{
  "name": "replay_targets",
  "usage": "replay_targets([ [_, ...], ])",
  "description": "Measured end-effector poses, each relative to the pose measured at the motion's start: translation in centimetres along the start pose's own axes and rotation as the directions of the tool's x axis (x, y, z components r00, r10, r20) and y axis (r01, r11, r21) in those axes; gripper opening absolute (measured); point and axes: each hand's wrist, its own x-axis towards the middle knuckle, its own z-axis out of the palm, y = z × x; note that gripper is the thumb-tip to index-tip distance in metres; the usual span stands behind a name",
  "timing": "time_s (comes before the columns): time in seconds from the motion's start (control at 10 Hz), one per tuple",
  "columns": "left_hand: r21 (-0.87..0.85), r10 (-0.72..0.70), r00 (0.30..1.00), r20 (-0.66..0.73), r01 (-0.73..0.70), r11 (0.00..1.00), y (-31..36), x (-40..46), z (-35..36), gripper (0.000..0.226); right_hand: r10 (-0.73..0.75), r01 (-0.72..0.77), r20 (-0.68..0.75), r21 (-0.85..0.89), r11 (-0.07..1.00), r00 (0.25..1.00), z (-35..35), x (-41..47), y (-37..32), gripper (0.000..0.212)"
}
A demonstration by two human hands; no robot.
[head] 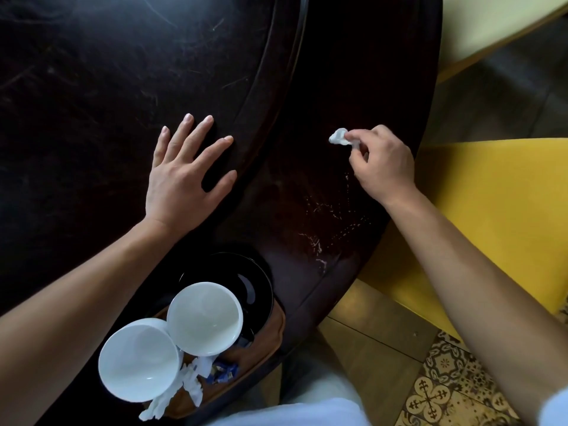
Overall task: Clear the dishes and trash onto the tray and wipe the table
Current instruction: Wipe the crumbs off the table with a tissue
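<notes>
My right hand (381, 167) pinches a small crumpled white tissue (339, 137) just above the dark round table (92, 87), near its right rim. My left hand (184, 173) lies flat on the tabletop with fingers spread. At the table's near edge sits a brown tray (264, 345). It holds two white bowls (205, 318) (138, 361), a black plate (255, 284), crumpled white napkins (172, 395) and a blue wrapper (222, 372). Pale smears and crumbs (325, 219) mark the table between my right hand and the tray.
A yellow chair seat (491, 210) stands right of the table, close under my right forearm. A pale tabletop edge (491, 26) shows at the upper right. Patterned floor tiles (445, 388) lie below. A raised inner ring (276, 87) curves across the table.
</notes>
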Motion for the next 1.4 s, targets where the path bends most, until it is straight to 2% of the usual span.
replay_targets([
  [0.3, 0.008, 0.007, 1.000, -0.004, -0.007, 1.000, -0.1, 0.0, 0.1, 0.051, -0.054, 0.058, 0.066, -0.060, 0.997, 0.996, -1.2, -4.4, 1.3, 0.027],
  [0.6, 0.007, 0.008, 1.000, -0.006, -0.007, 1.000, -0.2, 0.0, 0.2, 0.051, -0.044, 0.042, 0.111, 0.019, 0.999, 0.993, -0.4, -10.4, -0.4, 0.026],
  [0.7, 0.007, 0.010, 1.000, -0.009, -0.009, 1.000, -0.2, 0.0, 0.2, 0.051, -0.058, 0.052, 0.094, 0.065, 0.997, 0.994, -0.1, -11.4, -0.9, 0.025],
  [0.8, 0.005, 0.008, 1.000, -0.006, -0.007, 1.000, -0.2, -0.1, 0.2, 0.051, -0.011, 0.014, -0.030, 0.097, 0.995, 0.999, -0.7, -10.4, -0.5, 0.027],
  [0.9, 0.008, 0.008, 1.000, -0.003, -0.008, 1.000, -0.2, 0.0, 0.2, 0.052, 0.075, -0.066, -0.139, 0.071, 0.995, 0.987, -1.4, -8.1, 1.0, 0.030],
  [1.0, 0.007, 0.007, 1.000, 0.000, -0.007, 1.000, -0.1, 0.0, 0.2, 0.052, 0.116, -0.113, -0.158, 0.028, 0.993, 0.981, -1.6, -5.9, 2.2, 0.032],
  [1.2, 0.003, 0.007, 1.000, -0.007, -0.007, 1.000, -0.1, 0.0, 0.2, 0.051, 0.096, -0.098, -0.029, -0.078, 0.992, 0.995, -1.0, -5.3, 2.5, 0.038],
  [1.4, 0.007, 0.004, 1.000, 0.002, -0.004, 1.000, -0.2, 0.0, 0.1, 0.051, 0.059, -0.059, -0.014, -0.023, 0.998, 0.998, -0.5, -9.2, 2.5, 0.036],
])
